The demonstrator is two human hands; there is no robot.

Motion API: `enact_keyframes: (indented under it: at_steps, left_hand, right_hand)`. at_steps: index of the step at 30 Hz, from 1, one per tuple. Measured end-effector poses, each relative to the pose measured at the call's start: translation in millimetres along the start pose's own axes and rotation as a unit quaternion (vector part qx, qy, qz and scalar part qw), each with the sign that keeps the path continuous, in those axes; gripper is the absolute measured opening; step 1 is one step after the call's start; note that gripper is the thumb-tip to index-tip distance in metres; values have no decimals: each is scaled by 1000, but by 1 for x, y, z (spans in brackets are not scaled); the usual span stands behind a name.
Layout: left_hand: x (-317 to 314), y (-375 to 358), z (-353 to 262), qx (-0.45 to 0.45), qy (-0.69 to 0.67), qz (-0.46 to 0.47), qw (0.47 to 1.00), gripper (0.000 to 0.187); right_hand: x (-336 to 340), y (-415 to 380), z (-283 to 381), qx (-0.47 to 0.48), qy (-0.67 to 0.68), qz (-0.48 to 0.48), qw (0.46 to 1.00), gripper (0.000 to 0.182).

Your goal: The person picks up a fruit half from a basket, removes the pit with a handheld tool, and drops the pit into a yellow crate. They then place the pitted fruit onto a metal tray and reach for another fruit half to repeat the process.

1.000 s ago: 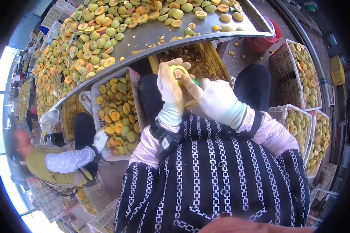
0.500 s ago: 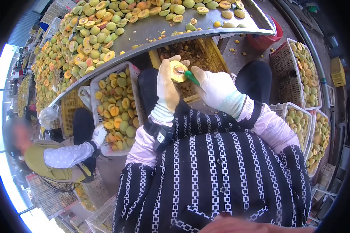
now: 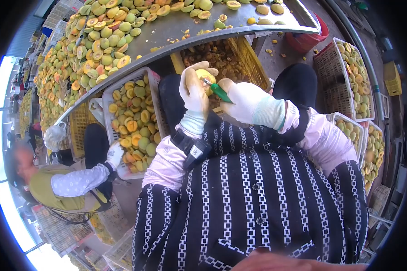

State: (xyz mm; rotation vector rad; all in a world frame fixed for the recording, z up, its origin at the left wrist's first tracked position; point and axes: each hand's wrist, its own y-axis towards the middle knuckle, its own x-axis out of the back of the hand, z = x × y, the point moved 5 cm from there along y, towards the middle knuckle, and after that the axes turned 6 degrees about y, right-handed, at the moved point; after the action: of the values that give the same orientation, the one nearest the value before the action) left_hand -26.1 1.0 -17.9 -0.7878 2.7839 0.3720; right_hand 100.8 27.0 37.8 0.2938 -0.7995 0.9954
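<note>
Right grip (image 3: pixel 248 100), tool (image 3: pixel 220 93) more visible

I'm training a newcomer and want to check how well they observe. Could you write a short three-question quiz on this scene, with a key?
1. Which of the wearer's hands holds the green-handled tool?

2. True or false: the tool's metal tip points at a fruit in the wearer's left hand.

3. What colour is the bucket beyond the table?
a) blue
b) red
c) white

Key:
1. The right hand.
2. True.
3. b.
</note>
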Motion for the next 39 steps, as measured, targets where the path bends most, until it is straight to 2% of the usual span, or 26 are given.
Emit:
enact_keyframes:
  at_steps: [1,3,4,6,11,13,14,16,17,18,20,21,24,26,27,28,29,30,31,32,34,35,36,37,38,39]
  left_hand:
    - [3,1,-3,2,2,1,1000,46]
    - [-2,0,0,176,-64,88,978,50]
    - [2,1,1,179,-64,88,978,50]
    - [1,0,4,207,-94,126,966,51]
    - [3,2,3,232,-86,189,950,50]
    - [1,0,10,305,-71,222,923,49]
    - [0,-3,10,307,-70,222,923,49]
    - [2,1,5,198,11,173,965,48]
    - [1,-1,7,200,13,173,964,48]
    - [2,1,7,156,-5,151,976,48]
    - [0,0,7,111,-21,129,985,48]
    - [1,0,5,85,-47,106,990,49]
    - [-2,-4,8,55,-79,66,993,51]
    - [-1,-6,17,44,-51,-13,998,51]
    - [-3,-6,27,91,-98,-21,991,50]
    - [-3,-7,32,92,-97,-18,991,50]
    - [-4,-7,42,133,-122,-17,983,49]
    - [-4,-8,52,173,-148,-18,973,48]
    - [-3,-6,58,166,-163,20,972,47]
    - [-8,-5,56,182,-151,-14,972,46]
    - [-15,5,53,170,-59,-61,982,42]
    - [-15,10,58,109,-23,-83,990,35]
    - [-14,15,72,106,-8,-96,990,30]
    - [-15,19,75,95,17,-93,991,28]
    - [-16,22,78,84,41,-89,992,26]
    - [-11,29,83,107,5,-118,987,28]
  right_hand:
    - [4,1,3,-1,3,0,1000,34]
    - [8,1,4,-56,90,82,991,40]
    - [8,3,2,-58,92,83,991,40]
    - [6,5,1,-42,137,85,986,64]
    - [8,1,0,-98,224,155,957,47]
    - [-1,7,-7,-59,9,120,991,43]
    - [4,4,-5,-60,11,121,991,43]
    - [10,-4,2,-133,274,177,936,33]
    - [3,-4,-7,-119,372,165,906,32]
    - [4,-4,-10,-118,373,164,905,32]
    - [-2,-7,-15,-198,523,193,806,19]
    - [-3,-7,-13,-192,539,179,800,16]
    - [-9,-5,-16,-158,558,173,796,17]
    - [-14,3,-15,-62,285,48,955,18]
    - [-17,4,-15,-37,156,-19,987,19]
    - [-13,3,-16,-38,157,-22,987,19]
    - [-15,3,-23,-102,346,40,932,19]
    - [-17,1,-27,-160,517,103,834,19]
    - [-19,1,-34,-151,572,134,795,18]
    - [-21,1,-43,-167,576,124,790,14]
    - [-25,3,-52,-150,583,93,793,15]
    - [-40,9,-63,-149,583,94,793,15]
    - [-46,21,-82,-81,349,-24,933,16]
    - [-41,23,-85,-10,84,-143,986,16]
    - [-26,17,-72,-13,83,-149,985,16]
    - [-19,10,-67,-92,324,-41,941,18]
